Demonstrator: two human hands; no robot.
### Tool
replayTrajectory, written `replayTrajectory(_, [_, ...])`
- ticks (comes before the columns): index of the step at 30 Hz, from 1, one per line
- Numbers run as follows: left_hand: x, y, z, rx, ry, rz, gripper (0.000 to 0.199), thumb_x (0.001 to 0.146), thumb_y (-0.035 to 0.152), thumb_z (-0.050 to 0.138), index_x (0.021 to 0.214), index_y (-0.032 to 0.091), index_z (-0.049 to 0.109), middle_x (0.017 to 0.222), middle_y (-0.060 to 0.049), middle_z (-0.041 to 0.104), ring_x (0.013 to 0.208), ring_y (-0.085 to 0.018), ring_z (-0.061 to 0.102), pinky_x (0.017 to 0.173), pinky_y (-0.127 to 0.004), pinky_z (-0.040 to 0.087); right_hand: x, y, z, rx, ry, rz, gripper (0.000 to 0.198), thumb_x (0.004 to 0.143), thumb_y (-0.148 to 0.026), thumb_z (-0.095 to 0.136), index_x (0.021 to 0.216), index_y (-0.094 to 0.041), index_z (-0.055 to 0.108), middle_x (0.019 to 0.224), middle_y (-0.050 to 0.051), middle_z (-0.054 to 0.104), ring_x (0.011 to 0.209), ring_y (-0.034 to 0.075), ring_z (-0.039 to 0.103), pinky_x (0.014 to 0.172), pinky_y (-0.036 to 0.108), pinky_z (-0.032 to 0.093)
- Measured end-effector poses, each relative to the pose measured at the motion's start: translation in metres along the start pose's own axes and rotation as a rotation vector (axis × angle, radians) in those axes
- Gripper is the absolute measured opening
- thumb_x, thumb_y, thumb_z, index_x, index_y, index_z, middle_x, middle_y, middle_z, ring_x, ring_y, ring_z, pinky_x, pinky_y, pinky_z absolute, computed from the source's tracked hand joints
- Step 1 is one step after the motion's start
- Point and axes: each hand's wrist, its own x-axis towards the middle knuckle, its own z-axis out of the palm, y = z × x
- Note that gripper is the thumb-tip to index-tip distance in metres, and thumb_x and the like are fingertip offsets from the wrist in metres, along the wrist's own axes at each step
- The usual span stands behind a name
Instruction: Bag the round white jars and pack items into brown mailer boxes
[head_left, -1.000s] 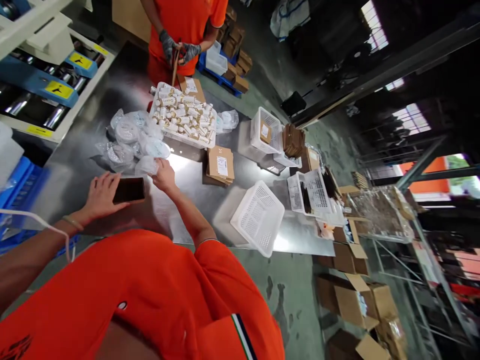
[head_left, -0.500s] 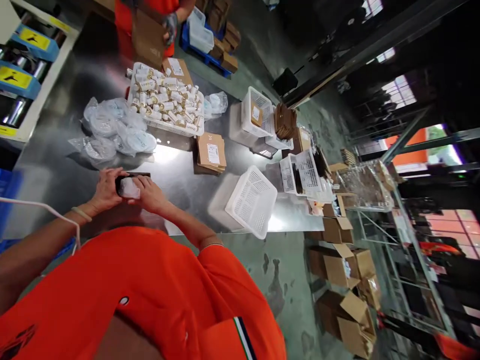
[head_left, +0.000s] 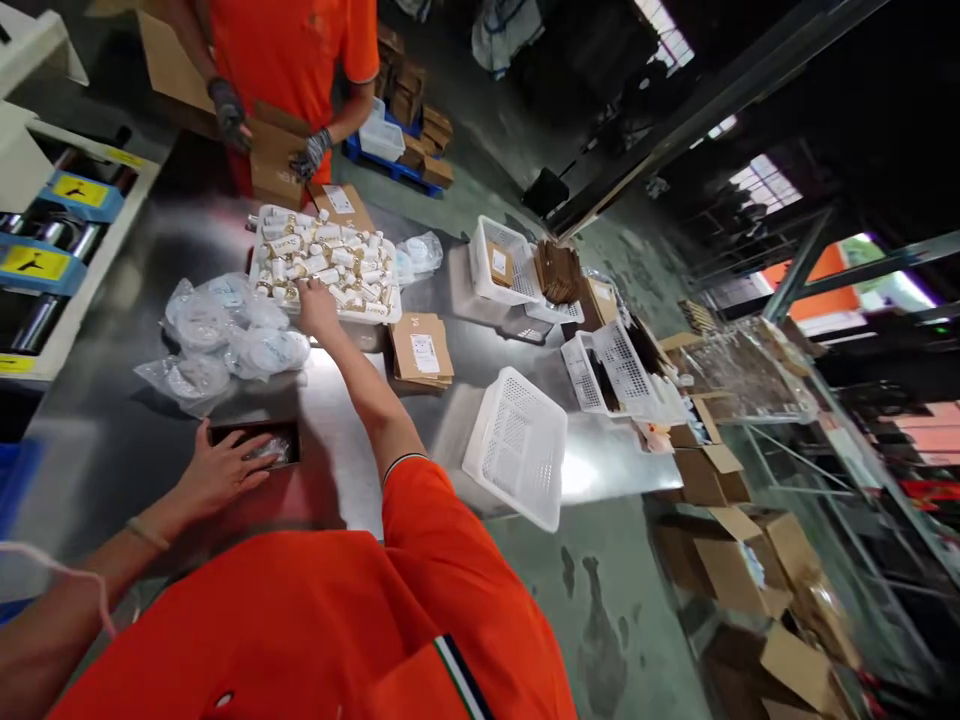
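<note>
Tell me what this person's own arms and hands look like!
The left hand and right hand wear no gloves. A thin, pale band goes around the left wrist. A short orange sleeve covers the top of the right arm, with a narrow white-and-dark trim along its edge.
</note>
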Motion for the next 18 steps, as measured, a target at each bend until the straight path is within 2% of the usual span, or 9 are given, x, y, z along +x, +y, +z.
replayTrajectory(2, [-0.001,0.001,0.005,0.018,0.000,0.004,0.032,0.110,0.034,0.067,0.127,0.047,0.090,0.154,-0.005,0.078,0.142,-0.047,0.066,0.132,-0.092,0.008,0.025,-0.009,0.007,-0.052,-0.038,-0.102,0.029,0.109,0.004,0.063,0.133,-0.005,0.078,0.132,0.007,0.079,0.133,0.013,0.067,0.110,0.019,0.053])
replayTrajectory(4, [-0.001,0.002,0.010,0.037,0.015,0.002,0.023,0.108,0.034,0.070,0.115,0.041,0.090,0.156,-0.005,0.078,0.141,-0.046,0.066,0.133,-0.092,0.005,0.038,-0.020,0.012,-0.116,-0.106,-0.171,0.023,0.112,0.000,0.063,0.130,-0.005,0.077,0.129,0.003,0.078,0.130,0.008,0.064,0.109,0.016,0.050])
replayTrajectory(6, [-0.001,0.005,0.014,0.039,0.032,-0.008,0.015,0.107,0.034,0.073,0.107,0.035,0.088,0.160,-0.003,0.075,0.139,-0.044,0.066,0.133,-0.093,0.003,0.036,-0.028,0.008,-0.148,-0.132,-0.194,0.021,0.112,-0.001,0.065,0.129,-0.005,0.077,0.125,0.005,0.080,0.125,0.010,0.064,0.109,0.019,0.052])
replayTrajectory(8, [0.002,0.010,0.018,0.019,0.032,-0.020,0.010,0.107,0.036,0.076,0.107,0.034,0.086,0.157,-0.002,0.077,0.140,-0.043,0.064,0.133,-0.093,0.003,0.019,-0.034,-0.007,-0.182,-0.123,-0.183,0.025,0.109,0.002,0.066,0.129,-0.005,0.079,0.125,0.012,0.081,0.122,0.017,0.067,0.108,0.026,0.056])
replayTrajectory(11, [0.010,0.017,0.019,-0.002,0.028,-0.035,0.014,0.105,0.042,0.083,0.115,0.035,0.088,0.138,-0.004,0.084,0.139,-0.041,0.063,0.137,-0.089,0.006,-0.034,-0.037,-0.037,-0.248,-0.073,-0.153,0.038,0.103,0.007,0.058,0.132,-0.002,0.081,0.129,0.024,0.079,0.119,0.024,0.070,0.106,0.033,0.057])
replayTrajectory(13, [0.015,0.020,0.018,0.008,0.057,-0.024,0.025,0.103,0.044,0.087,0.127,0.036,0.088,0.131,-0.006,0.083,0.136,-0.038,0.064,0.139,-0.084,0.009,-0.083,-0.036,-0.048,-0.271,-0.061,-0.176,0.040,0.102,0.005,0.056,0.127,-0.007,0.084,0.121,0.023,0.081,0.112,0.028,0.073,0.098,0.035,0.059])
replayTrajectory(15, [0.019,0.021,0.016,0.029,0.090,-0.003,0.030,0.103,0.045,0.087,0.133,0.040,0.088,0.134,-0.006,0.081,0.134,-0.037,0.064,0.140,-0.081,0.011,-0.135,-0.037,-0.044,-0.258,-0.166,-0.250,0.040,0.099,0.001,0.060,0.120,-0.017,0.088,0.114,0.016,0.083,0.107,0.028,0.078,0.092,0.032,0.060])
replayTrajectory(18, [0.025,0.023,0.014,0.071,0.107,-0.007,0.013,0.103,0.044,0.085,0.110,0.037,0.093,0.127,-0.007,0.079,0.125,-0.034,0.067,0.139,-0.081,0.015,-0.195,-0.049,-0.011,-0.335,-0.419,-0.295,0.030,0.096,-0.006,0.070,0.116,-0.016,0.089,0.113,0.017,0.086,0.107,0.029,0.084,0.092,0.030,0.062])
